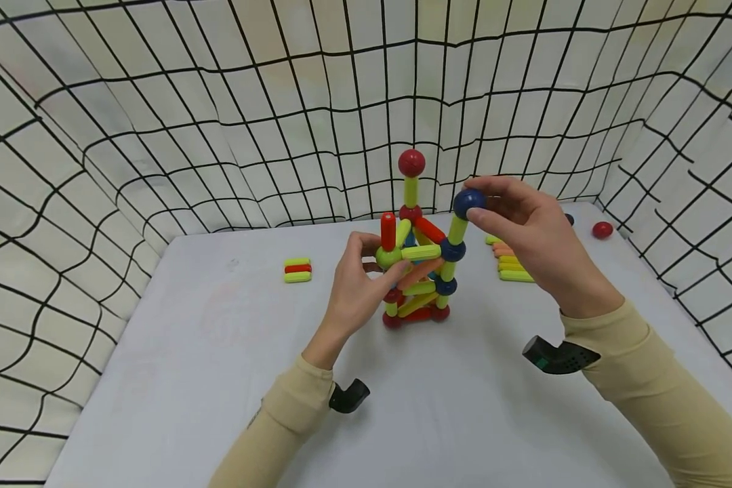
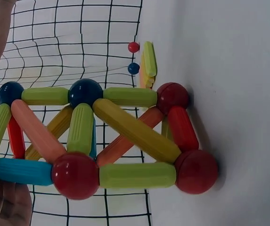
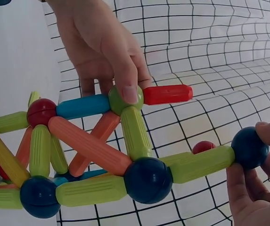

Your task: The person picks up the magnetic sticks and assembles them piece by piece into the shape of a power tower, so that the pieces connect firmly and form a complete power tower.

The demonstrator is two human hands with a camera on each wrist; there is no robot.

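A tower of coloured sticks and balls (image 1: 419, 289) stands on the white table. At its upper left corner, my left hand (image 1: 355, 291) grips a green ball (image 3: 125, 100), thumb on the near side and fingers behind. From that ball a red stick (image 1: 388, 232) points up with a bare end. My right hand (image 1: 533, 234) pinches a dark blue ball (image 1: 468, 202) between thumb and fingers. This ball sits on the end of a green stick (image 3: 201, 163) rising from the tower's upper right blue ball (image 3: 148, 180). A red ball (image 1: 411, 163) tops the back post.
Three short sticks (image 1: 297, 269) lie on the table (image 1: 232, 352) at the left. Several longer sticks (image 1: 515, 276) lie partly behind my right hand. A loose red ball (image 1: 602, 230) rests near the right edge, with a blue one (image 1: 569, 219) beside it. Black netting (image 1: 280, 129) surrounds the table.
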